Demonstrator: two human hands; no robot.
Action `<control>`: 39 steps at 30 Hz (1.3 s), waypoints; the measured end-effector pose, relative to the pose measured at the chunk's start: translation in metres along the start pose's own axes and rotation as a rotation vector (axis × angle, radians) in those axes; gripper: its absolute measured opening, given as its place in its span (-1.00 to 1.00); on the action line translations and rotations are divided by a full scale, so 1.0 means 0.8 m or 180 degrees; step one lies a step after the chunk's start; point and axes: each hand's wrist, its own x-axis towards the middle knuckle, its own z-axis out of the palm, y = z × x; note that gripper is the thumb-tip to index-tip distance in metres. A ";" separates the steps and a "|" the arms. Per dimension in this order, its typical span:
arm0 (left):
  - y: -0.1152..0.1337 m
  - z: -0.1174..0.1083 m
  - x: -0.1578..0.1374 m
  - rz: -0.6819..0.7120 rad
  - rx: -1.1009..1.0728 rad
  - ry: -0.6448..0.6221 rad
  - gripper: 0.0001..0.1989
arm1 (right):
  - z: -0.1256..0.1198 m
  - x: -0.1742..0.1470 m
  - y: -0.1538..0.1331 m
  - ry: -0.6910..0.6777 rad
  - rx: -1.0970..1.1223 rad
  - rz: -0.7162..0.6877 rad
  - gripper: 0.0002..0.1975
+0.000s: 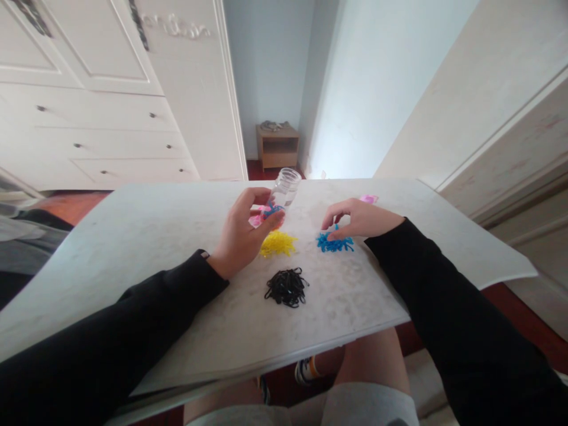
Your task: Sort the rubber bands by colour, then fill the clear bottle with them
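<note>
My left hand [246, 228] is wrapped round a clear open-topped jar [286, 188], tilted above the table. Some blue rubber bands [274, 208] show inside its lower part. Fingers of my right hand [355, 219] are curled down at a pile of blue rubber bands [336, 242], thumb and forefinger pinching into it. Just below the jar lies a pile of yellow rubber bands [278, 243]. Nearer to me is a pile of black rubber bands [287, 287]. Something pink [256, 220] is partly hidden behind my left hand.
All of this is on a white marbled table [213, 337], whose front edge runs above my legs. Another pink thing [369, 199] lies beyond my right wrist. A white cabinet [102, 118] stands at the left, and a small wooden stand [278, 160] is at the far wall.
</note>
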 end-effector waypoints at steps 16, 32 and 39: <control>0.003 0.000 0.001 0.0125 0.0166 -0.0050 -0.71 | 0.006 0.002 -0.008 -0.0179 -0.0016 -0.0454 -0.90; 0.001 -0.003 0.001 0.0484 0.0623 -0.0246 -0.71 | 0.007 0.000 -0.013 0.1081 0.1013 -0.0232 -0.75; 0.005 -0.002 0.000 0.0428 0.0809 -0.0394 -0.70 | 0.016 0.005 -0.024 0.1795 0.0950 -0.0570 -0.79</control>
